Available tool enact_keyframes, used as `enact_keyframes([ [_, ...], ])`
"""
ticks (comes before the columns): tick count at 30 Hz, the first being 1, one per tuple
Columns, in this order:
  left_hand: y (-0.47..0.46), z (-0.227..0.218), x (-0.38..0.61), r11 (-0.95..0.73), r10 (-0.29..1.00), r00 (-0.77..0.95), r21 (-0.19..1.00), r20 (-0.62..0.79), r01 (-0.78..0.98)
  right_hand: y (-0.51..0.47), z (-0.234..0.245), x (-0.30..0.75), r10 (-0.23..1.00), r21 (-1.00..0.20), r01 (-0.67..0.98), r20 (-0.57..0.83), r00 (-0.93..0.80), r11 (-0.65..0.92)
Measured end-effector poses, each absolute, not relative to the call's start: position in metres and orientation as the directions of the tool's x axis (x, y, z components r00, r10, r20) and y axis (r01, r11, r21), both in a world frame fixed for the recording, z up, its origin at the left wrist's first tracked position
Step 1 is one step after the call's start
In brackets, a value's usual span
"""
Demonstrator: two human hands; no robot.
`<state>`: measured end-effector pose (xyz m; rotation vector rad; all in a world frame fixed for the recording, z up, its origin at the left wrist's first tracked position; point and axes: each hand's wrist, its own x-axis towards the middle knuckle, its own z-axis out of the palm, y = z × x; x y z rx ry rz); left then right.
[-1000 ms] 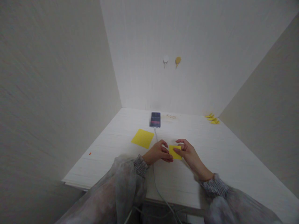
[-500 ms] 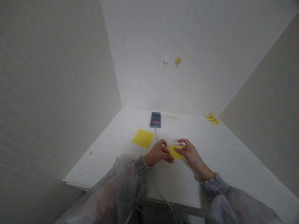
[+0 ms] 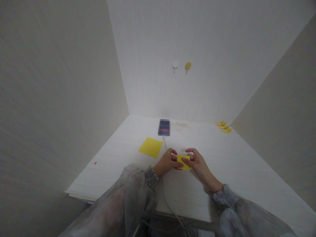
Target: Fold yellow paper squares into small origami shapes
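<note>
A small folded square of yellow paper [image 3: 186,167] is held between both hands above the white table. My left hand [image 3: 166,163] pinches its left edge with the thumb on top. From the other side, my right hand [image 3: 199,164] grips it, thumb lying across the face and index finger raised and curved. The fingers beneath the paper are partly hidden. To the left of my left hand, a larger flat sheet of yellow paper [image 3: 151,147] lies on the table.
A phone with a blurred screen [image 3: 164,127] stands near the back wall, its white cable [image 3: 165,194] running down over the table's front edge. Several folded yellow paper pieces [image 3: 224,126] sit at the back right. An orange scrap [image 3: 95,163] lies left. Two hooks [image 3: 188,65] hang on the wall.
My right hand has brought the folded paper slightly left, and my left thumb now overlaps its left edge. The larger sheet stays where it was.
</note>
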<state>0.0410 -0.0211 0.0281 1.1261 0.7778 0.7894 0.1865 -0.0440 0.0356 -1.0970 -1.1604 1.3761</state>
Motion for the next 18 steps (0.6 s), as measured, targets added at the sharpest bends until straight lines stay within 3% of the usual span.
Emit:
enact_keyframes([
  [9, -0.0231, 0.0311, 0.0382, 0.073, 0.890, 0.453, 0.997, -0.057, -0.018, -0.0463, 0.0452, 0.1872, 0.997, -0.991, -0.121, -0.053, -0.059, -0.060],
  [18, -0.0210, 0.0322, 0.0384, 0.133, 0.882, 0.471, 0.974, -0.032, -0.183, -0.0435, 0.0416, 0.1879, 0.975, -0.980, -0.191, -0.016, -0.223, -0.059],
])
